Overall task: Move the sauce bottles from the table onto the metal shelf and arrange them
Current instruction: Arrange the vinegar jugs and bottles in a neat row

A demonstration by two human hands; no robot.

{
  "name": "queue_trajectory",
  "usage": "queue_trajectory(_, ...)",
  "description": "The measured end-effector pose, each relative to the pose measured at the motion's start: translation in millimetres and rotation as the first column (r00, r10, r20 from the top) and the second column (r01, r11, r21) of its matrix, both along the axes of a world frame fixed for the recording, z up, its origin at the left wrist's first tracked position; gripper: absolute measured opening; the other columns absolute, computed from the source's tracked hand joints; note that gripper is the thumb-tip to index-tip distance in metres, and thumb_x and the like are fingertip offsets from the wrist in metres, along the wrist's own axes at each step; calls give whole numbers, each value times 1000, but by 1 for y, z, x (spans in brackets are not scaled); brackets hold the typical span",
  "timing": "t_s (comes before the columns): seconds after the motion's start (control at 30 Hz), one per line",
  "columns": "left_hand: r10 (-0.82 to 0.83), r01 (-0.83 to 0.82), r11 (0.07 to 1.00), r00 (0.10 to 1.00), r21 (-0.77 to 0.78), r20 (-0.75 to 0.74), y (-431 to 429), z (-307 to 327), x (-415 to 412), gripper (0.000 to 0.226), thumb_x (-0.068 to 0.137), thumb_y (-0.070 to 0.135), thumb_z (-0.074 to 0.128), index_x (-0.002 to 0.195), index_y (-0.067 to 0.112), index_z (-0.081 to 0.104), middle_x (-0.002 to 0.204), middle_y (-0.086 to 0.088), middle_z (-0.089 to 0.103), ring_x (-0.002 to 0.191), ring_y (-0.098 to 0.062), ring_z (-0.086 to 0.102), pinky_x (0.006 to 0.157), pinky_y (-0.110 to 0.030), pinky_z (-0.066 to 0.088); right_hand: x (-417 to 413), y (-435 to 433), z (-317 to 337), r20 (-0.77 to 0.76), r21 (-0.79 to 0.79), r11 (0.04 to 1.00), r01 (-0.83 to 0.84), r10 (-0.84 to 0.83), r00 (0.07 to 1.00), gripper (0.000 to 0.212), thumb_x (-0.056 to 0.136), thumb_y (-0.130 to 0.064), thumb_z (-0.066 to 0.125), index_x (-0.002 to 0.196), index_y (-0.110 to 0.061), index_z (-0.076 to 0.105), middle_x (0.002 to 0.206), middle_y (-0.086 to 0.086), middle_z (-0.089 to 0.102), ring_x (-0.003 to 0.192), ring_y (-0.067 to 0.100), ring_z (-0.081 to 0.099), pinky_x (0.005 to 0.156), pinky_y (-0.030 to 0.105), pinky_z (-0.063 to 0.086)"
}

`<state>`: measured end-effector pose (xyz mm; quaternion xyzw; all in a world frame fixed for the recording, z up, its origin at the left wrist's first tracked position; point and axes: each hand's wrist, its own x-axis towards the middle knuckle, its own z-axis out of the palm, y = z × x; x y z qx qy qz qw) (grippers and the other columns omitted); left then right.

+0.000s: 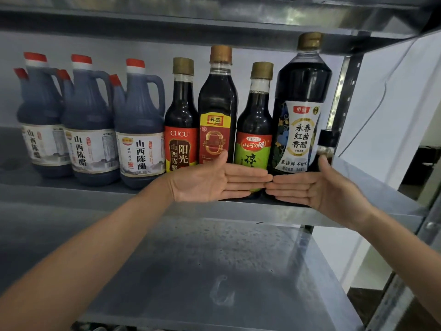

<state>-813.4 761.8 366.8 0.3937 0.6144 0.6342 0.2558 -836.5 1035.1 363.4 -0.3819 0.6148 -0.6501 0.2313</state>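
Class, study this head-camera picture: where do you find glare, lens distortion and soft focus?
Head view: glare streaks the upper shelf and glints on the tallest bottle; wide-angle distortion bows that shelf's edge and tilts the right post; the leftmost jug looks blurrier than the green-labelled bottle.

Dim, cool indoor light. The brightest area is the white wall [401, 91] on the right, nearly blown out. The left end of the middle shelf [59, 192] sits in shadow. Soft glare streaks show on the upper shelf [262, 13] underside and the dark bottles [217, 91]. Wide-angle bend at the edges: the upright [346, 87] leans. The lower shelf [214, 271] looks soft and smeared, while the centre labels are sharp.
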Motion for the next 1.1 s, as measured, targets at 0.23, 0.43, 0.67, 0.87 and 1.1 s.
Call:
queue_trajectory(0.23,-111,115,993,989,-33,96,-7,3,-13,95,81,65,48,147,3,19,156,-11,18,146,-22,16,119,-34,16,-5,-4,2,12,41,999,8,-9,1000,71,81,-62,54,117,-3,65,125,22,60,120,34,56,96,36,49)
queue_trajectory(0.43,-127,130,991,985,-18,119,-10,0,-20,98,79,65,51,147,2,18,157,-11,17,146,-22,15,119,-35,15,-15,-9,2,33,33,999,19,-20,999,63,88,-51,42,115,1,65,123,24,61,119,35,57,95,36,49)
queue_trajectory(0.67,-74,76,997,988,-10,136,-7,0,-30,97,78,64,51,147,2,21,156,-11,19,145,-22,19,118,-34,18,-26,-11,4,65,52,995,83,-86,994,60,93,-38,26,111,4,65,120,25,63,115,34,60,91,35,52)
queue_trajectory(0.87,-13,17,1000,990,-25,139,-5,1,-40,92,79,65,50,145,4,27,155,-10,23,144,-20,22,118,-34,20,-33,-14,4,87,55,992,110,-114,990,57,95,-37,27,112,3,64,121,24,63,116,32,60,93,35,51)
queue_trajectory(1.1,-34,37,999,994,-26,108,-5,2,-36,95,80,65,49,146,1,24,155,-13,24,145,-22,21,118,-36,19,-27,-9,4,-11,78,988,131,-130,991,53,89,-42,43,111,0,66,116,23,65,112,34,62,89,35,53)
